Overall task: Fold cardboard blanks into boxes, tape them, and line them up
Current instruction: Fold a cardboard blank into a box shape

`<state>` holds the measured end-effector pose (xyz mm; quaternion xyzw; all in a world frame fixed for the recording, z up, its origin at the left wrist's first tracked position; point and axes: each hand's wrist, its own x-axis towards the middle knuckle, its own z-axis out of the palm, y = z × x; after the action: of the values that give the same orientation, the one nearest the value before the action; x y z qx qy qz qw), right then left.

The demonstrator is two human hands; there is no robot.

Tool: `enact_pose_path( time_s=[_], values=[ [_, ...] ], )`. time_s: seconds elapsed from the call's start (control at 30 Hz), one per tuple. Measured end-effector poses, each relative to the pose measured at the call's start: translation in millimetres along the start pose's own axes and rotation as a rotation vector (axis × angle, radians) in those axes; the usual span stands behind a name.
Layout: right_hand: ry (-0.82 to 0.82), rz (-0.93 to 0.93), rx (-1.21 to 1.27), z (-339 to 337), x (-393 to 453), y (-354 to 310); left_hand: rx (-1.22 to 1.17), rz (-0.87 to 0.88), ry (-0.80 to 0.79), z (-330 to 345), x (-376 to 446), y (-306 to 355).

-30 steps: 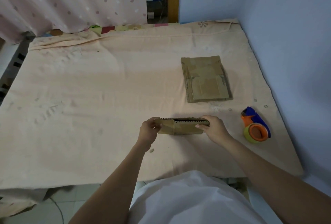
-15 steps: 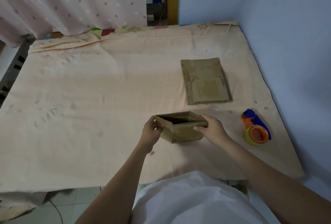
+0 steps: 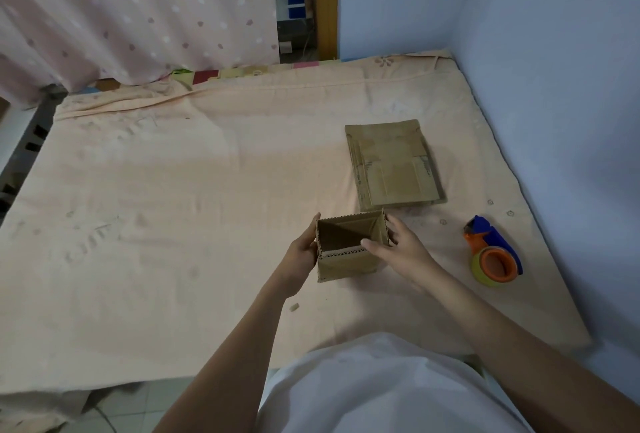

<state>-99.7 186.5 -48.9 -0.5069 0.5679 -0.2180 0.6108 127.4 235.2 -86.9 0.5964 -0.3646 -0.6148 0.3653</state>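
Blue walls close the bed (image 3: pixel 173 190) in at its far right corner and along its right side, and a dotted curtain (image 3: pixel 121 17) hangs behind it on the left; the peach sheet gives wide open room to the left and centre for lining boxes up. To the right there is less room: the stack of flat blanks (image 3: pixel 394 162) lies just beyond the work, and the tape dispenser (image 3: pixel 493 252) sits near the bed's right edge, close to the wall.

Near the middle front of the bed stands the half-formed box (image 3: pixel 349 249), opened into a square tube with its serrated top edges up. Its flaps are not yet folded, by the look of it. The left hand (image 3: pixel 301 250) presses along the left wall with its fingers held fairly straight, while the right hand (image 3: pixel 401 249) grips the right wall, thumb hooked over the near rim.

To do this step well, I would square the corners first, pushing both sides evenly so the creases set, then fold the flaps with the box braced against the soft bedding, which may give under pressure. The tape is within easy reach of the right hand.
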Motion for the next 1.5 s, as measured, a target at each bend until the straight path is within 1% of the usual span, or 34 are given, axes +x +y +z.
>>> enact_pose_path(
  time_s=[0.07,0.17,0.27,0.3,0.37,0.53,0.8,0.93,1.0,1.07,1.17,1.27,1.5],
  values=[
    [0.016,0.029,0.010,0,1,-1,-0.016,-0.011,0.010,2,0,1],
    [0.027,0.135,0.130,0,-1,-3,-0.003,-0.047,0.062,0,2,-4],
    [0.066,0.154,0.080,-1,-3,-3,-0.033,-0.167,0.201,-4,5,-5],
    [0.082,0.148,0.048,-2,-3,-2,-0.051,-0.206,0.226,-4,4,-3],
    [0.094,0.139,-0.009,-1,-4,3,-0.072,-0.239,0.218,-2,0,-1],
    [0.113,0.115,-0.016,2,-8,6,-0.115,-0.256,0.224,0,-14,4],
    [0.171,0.042,-0.199,9,-11,4,-0.050,-0.233,0.205,2,-22,0],
    [0.200,-0.043,-0.256,10,-19,-4,-0.028,-0.244,0.171,0,-24,-2],
    [0.189,-0.105,-0.294,11,-21,-8,-0.029,-0.242,0.152,1,-25,-2],
    [0.143,-0.130,-0.362,12,-21,-10,-0.042,-0.223,0.171,3,-25,-3],
    [0.085,-0.118,-0.456,11,-19,-7,-0.074,-0.200,0.216,8,-24,-2],
    [0.056,-0.117,-0.519,8,-18,-4,-0.063,-0.195,0.222,10,-22,-4],
    [0.004,-0.093,-0.557,8,-17,-2,-0.010,-0.187,0.238,6,-15,-7]
  ],
)
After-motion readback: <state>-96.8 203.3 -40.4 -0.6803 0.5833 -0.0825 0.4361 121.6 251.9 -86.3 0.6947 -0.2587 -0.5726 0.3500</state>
